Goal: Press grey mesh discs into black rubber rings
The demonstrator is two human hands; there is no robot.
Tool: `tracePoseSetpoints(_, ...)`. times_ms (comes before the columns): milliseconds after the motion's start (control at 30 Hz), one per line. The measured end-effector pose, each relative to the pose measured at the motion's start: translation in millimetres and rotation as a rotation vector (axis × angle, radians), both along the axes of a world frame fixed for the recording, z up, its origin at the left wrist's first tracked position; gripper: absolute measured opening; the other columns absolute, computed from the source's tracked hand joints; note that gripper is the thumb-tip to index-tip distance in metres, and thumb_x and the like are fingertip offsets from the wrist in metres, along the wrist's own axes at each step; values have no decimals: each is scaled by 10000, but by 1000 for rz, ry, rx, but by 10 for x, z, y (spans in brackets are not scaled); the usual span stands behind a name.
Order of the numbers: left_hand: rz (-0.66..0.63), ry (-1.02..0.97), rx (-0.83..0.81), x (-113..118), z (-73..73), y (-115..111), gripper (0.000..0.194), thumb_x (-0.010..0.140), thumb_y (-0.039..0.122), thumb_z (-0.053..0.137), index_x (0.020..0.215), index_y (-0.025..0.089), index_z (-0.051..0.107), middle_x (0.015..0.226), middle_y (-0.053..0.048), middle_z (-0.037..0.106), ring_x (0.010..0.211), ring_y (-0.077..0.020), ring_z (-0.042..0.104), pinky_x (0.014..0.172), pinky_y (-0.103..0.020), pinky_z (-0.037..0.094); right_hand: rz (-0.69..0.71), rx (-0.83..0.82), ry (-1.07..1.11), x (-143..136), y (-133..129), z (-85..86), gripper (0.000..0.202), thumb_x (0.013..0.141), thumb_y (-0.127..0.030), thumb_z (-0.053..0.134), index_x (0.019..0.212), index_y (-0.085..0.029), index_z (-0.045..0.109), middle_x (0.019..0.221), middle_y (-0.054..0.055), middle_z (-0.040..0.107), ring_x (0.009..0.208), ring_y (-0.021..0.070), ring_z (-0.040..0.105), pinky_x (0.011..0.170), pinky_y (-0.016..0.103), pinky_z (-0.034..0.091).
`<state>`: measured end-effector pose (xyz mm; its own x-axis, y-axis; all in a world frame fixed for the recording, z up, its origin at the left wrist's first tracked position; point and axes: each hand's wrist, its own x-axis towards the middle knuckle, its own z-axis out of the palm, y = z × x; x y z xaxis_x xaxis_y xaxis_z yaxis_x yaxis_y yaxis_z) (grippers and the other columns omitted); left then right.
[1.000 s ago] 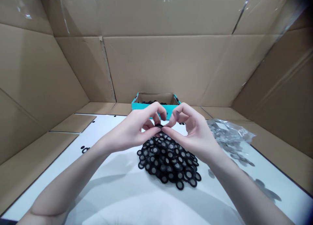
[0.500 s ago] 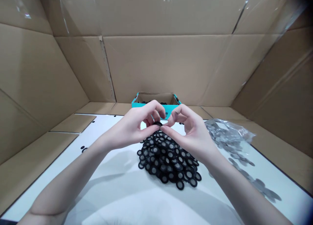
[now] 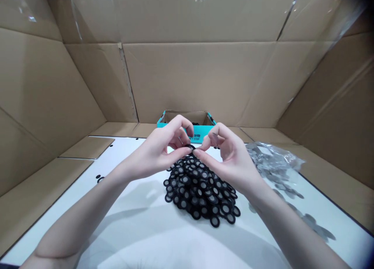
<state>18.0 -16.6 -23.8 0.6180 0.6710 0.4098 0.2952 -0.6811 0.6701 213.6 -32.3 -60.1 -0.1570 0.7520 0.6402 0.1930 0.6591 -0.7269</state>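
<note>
Together, left hand [image 3: 156,154] and right hand [image 3: 230,160] meet fingertip to fingertip above the heap, pinching one small black ring [image 3: 189,147] between thumbs and forefingers; other fingers curl clear, likely to keep the piece in sight. Ring sits raised, just over the pile of black rings with grey mesh centres [image 3: 200,193] on the white tabletop [image 3: 131,222]. Teal box [image 3: 187,125] stands just behind the hands, partly hidden. Clear bag of grey mesh discs [image 3: 271,164] lies right, loose discs trailing nearer. Stray rings [image 3: 101,178] far left. Cardboard walls [image 3: 204,78] enclose everything.
</note>
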Motion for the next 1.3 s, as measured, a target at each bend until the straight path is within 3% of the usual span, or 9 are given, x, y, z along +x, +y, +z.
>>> tracePoseSetpoints(167,-24,111,34,-35,33,25,215,901,90,562,1024,228,453,839,34,601,710,-102,612,616,-218,472,-36,36,-13,-41,-5,-25,285,811,-185,685,811,-258,409,713,-59,563,726,163,648,741,336,497)
tracePoseSetpoints(367,-1,99,66,-47,36,40,243,878,69,602,1046,212,501,828,41,619,694,-90,599,626,-208,480,-74,55,-104,-24,-2,-8,226,831,-179,695,836,-240,476,800,-35,635,821,184,726,817,351,505)
tracePoseSetpoints(533,-13,56,97,-13,14,14,99,957,140,552,1017,209,513,964,-3,606,764,-99,598,665,-232,492,-60,35,-48,-14,15,5,222,821,-181,698,789,-234,485,744,-45,592,744,154,661,744,318,479)
tracePoseSetpoints(633,-48,10,36,8,-5,7,136,961,123,529,1042,218,475,1017,-10,583,774,-89,616,626,-209,476,-25,31,-8,-20,18,-5,223,819,-179,693,782,-235,480,732,-48,568,715,144,620,717,312,465)
tracePoseSetpoints(833,-66,29,4,2,-18,32,167,919,76,543,983,210,468,959,15,550,763,-83,636,587,-183,459,-105,160,-56,-48,-10,-28,238,814,-129,674,788,-238,465,739,-44,560,722,158,588,714,332,445)
tracePoseSetpoints(1133,-14,-142,-38,46,-66,34,206,910,139,602,1080,208,508,905,3,612,687,-93,619,538,-191,467,-112,172,-81,9,-17,-1,209,832,-117,666,829,-237,495,783,-42,572,775,164,598,764,346,436)
tracePoseSetpoints(1200,-18,-156,1,55,-73,37,202,910,126,608,1076,199,519,907,4,618,674,-78,609,554,-186,481,-80,133,-34,10,-10,6,210,827,-131,687,836,-236,505,780,-50,565,771,153,606,780,341,432)
tracePoseSetpoints(1300,-75,-188,107,47,-79,57,263,896,90,636,1115,193,534,985,-4,619,704,-61,623,640,-185,542,32,-61,107,16,26,0,234,815,-207,748,854,-237,519,763,-58,577,759,140,608,764,323,420)
